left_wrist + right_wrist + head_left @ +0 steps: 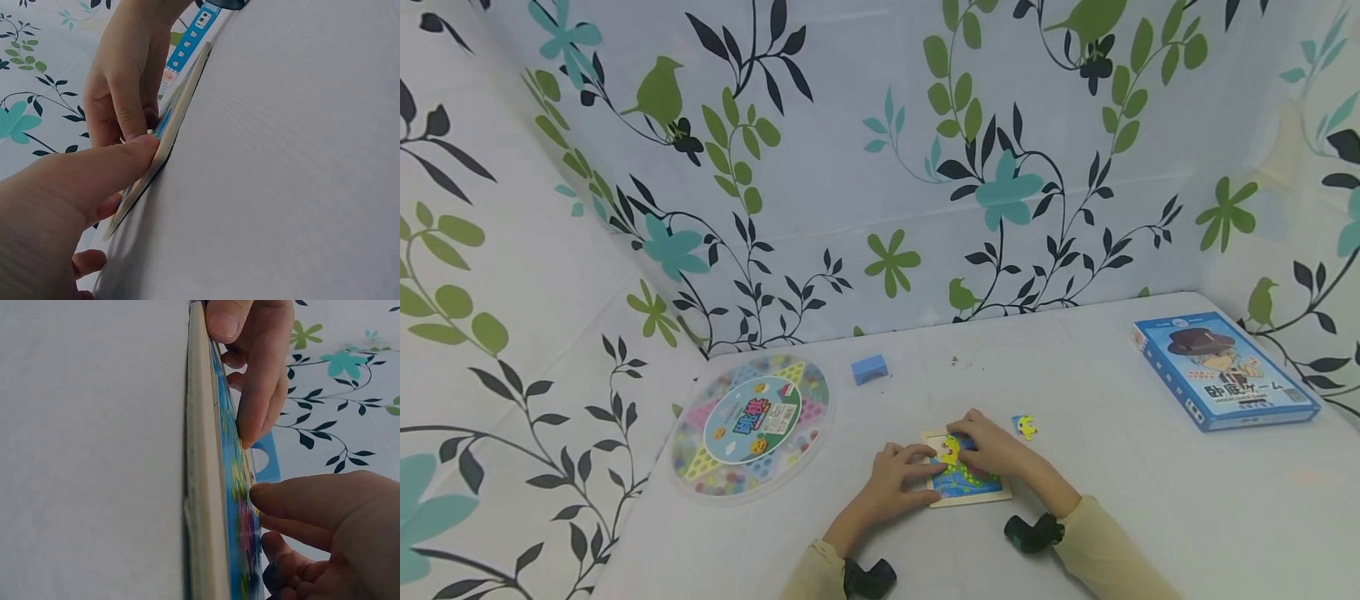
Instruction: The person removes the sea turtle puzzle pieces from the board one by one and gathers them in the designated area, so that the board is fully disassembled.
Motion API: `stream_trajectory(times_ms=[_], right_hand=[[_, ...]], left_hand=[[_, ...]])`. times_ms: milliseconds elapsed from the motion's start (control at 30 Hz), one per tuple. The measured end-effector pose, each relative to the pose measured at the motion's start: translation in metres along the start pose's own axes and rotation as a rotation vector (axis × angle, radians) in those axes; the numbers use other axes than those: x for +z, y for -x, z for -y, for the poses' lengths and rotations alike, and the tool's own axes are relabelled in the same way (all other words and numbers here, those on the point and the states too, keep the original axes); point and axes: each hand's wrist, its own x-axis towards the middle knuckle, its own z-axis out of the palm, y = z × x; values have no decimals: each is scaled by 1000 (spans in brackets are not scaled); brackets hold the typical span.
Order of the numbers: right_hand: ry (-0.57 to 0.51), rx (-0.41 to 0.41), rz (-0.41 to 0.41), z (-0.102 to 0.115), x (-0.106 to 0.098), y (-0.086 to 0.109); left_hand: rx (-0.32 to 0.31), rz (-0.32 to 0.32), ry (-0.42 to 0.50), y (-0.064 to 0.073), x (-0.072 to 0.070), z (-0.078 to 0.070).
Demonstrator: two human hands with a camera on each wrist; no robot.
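A small wooden-framed jigsaw puzzle (966, 492) with a yellow animal on blue lies on the white table. At its left side, my left hand (895, 483) spreads its fingers over the frame, thumb on the near edge. In the right wrist view, the left index finger (255, 406) reaches straight onto the picture. Over the upper right of the puzzle is my right hand (996, 446), its thumb (275, 495) touching the picture and its other fingers bent at the far side. Part of the picture is hidden under both hands. A loose puzzle piece (1025, 427), blue and yellow, lies just beyond the right hand.
To the left lies a round, clear board-game case (688, 446) with colourful beads. Behind the hands sits a blue arch-shaped block (869, 369). A blue game box (1225, 371) stands at the right. Leaf-and-bird patterned cloth (850, 167) surrounds the table.
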Motion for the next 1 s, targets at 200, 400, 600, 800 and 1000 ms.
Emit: stream_trajectory(times_ms=[200,400,600,800,1000], right_hand=[[-16,33,-34,-5,-2,0],[-69,51,-33,-8,-4,-2],[-122,33,-69,-10,-3,-3],[-155,30,-83,-9,-3,-3],[-172,54,-96,-7,-3,-3]], left_hand=[[-16,22,5,1,0,-1],[-2,14,-7,0,1,2],[-24,26,-13,0,1,1],[-43,38,-5,0,0,0],[-47,40,-10,0,1,2]])
